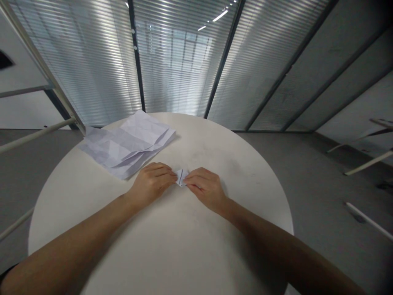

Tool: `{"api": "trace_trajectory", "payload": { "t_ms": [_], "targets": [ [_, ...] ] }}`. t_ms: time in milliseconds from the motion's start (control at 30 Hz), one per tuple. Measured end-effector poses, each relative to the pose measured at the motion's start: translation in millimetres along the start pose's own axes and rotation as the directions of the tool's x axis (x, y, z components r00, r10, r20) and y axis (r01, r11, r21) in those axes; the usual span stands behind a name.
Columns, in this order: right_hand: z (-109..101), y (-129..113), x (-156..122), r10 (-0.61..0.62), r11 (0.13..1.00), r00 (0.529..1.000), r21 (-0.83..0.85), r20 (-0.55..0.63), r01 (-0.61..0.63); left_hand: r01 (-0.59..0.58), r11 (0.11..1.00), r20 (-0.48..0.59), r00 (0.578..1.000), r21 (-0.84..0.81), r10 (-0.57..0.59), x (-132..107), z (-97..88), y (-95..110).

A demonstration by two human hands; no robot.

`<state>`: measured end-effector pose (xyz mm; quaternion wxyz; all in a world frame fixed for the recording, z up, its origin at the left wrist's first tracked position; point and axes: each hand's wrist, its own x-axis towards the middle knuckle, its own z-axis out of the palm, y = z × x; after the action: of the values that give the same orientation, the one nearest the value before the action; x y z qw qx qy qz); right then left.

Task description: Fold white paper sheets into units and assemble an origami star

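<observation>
A small piece of folded white paper (181, 177) is near the middle of the round table, with a dark line down its centre. My left hand (155, 180) pinches its left side, fingers closed together. From the other side, my right hand (207, 186) grips the right edge between thumb and fingers. The fingertips cover both ends of the paper, so only its middle shows.
Several creased sheets of white paper (129, 141) lie in a loose stack at the table's far left. The white round table (190, 241) has its far edge close to a glass wall with blinds (175, 61). Pale metal legs (368, 164) stand on the grey floor at right.
</observation>
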<state>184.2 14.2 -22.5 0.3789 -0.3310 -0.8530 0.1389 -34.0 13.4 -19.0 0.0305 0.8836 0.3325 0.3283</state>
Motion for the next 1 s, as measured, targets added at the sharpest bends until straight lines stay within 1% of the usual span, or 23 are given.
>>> {"api": "trace_trajectory", "payload": {
  "t_ms": [33, 100, 167, 233, 300, 367, 433, 467, 533, 633, 733, 800, 900, 933, 1000],
  "targets": [
    [0.0, 2.2, -0.2, -0.034, 0.997, 0.997, -0.070, 0.064, 0.039, -0.059, 0.995, 0.063, 0.997, 0.086, 0.053, -0.4, 0.3, -2.3],
    [1.6, 6.8, -0.5, -0.048, 0.979, 0.985, -0.189, 0.168, 0.080, -0.138, 0.967, 0.193, 0.976, 0.212, 0.097, -0.3, 1.7, -3.9],
    [3.8, 10.4, -0.6, -0.039, 0.965, 0.977, -0.247, 0.208, 0.091, -0.175, 0.947, 0.253, 0.962, 0.271, 0.105, 0.7, 3.1, -2.5],
    [5.1, 11.6, -0.5, -0.040, 0.960, 0.975, -0.262, 0.220, 0.098, -0.182, 0.946, 0.261, 0.959, 0.268, 0.110, 2.0, 3.4, 0.4],
    [4.5, 10.0, -0.4, -0.051, 0.957, 0.969, -0.265, 0.244, 0.117, -0.173, 0.958, 0.263, 0.959, 0.229, 0.110, 3.0, 2.5, 3.3],
    [2.2, 5.9, -0.1, -0.066, 0.955, 0.958, -0.260, 0.278, 0.141, -0.152, 0.969, 0.255, 0.962, 0.194, 0.100, 3.3, 1.7, 5.2],
    [-0.8, 0.6, 0.7, -0.059, 0.960, 0.953, -0.245, 0.298, 0.135, -0.113, 0.978, 0.235, 0.969, 0.175, 0.070, 3.1, 2.7, 5.9],
    [-2.1, -1.9, 1.4, -0.040, 0.966, 0.954, -0.233, 0.299, 0.113, -0.085, 0.983, 0.222, 0.974, 0.162, 0.048, 3.1, 3.9, 5.7],
    [-3.4, -5.8, 3.1, 0.031, 0.976, 0.960, -0.214, 0.277, 0.030, -0.009, 0.993, 0.196, 0.980, 0.119, -0.015, 3.6, 7.3, 4.5],
    [-1.5, -6.9, 5.5, 0.158, 0.970, 0.970, -0.211, 0.184, -0.118, 0.130, 0.991, 0.134, 0.982, 0.017, -0.131, 4.8, 13.2, 0.7],
    [3.5, -3.0, 6.5, 0.246, 0.955, 0.966, -0.188, 0.080, -0.228, 0.241, 0.967, 0.088, 0.968, -0.085, -0.233, 5.3, 17.8, -3.7],
    [7.1, 0.9, 6.6, 0.327, 0.940, 0.944, -0.119, 0.038, -0.320, 0.265, 0.954, 0.092, 0.963, -0.140, -0.254, 5.1, 20.1, -5.2],
    [11.0, 6.0, 6.9, 0.461, 0.886, 0.886, 0.026, 0.047, -0.463, 0.295, 0.938, 0.094, 0.955, -0.180, -0.283, 4.4, 23.2, -5.2],
    [11.6, 7.1, 7.2, 0.486, 0.870, 0.872, 0.058, 0.059, -0.489, 0.322, 0.928, 0.081, 0.947, -0.188, -0.312, 4.2, 24.2, -4.8],
    [11.9, 8.3, 7.6, 0.484, 0.869, 0.872, 0.070, 0.078, -0.489, 0.389, 0.894, 0.058, 0.921, -0.224, -0.386, 3.9, 25.7, -4.1]
  ]
}}
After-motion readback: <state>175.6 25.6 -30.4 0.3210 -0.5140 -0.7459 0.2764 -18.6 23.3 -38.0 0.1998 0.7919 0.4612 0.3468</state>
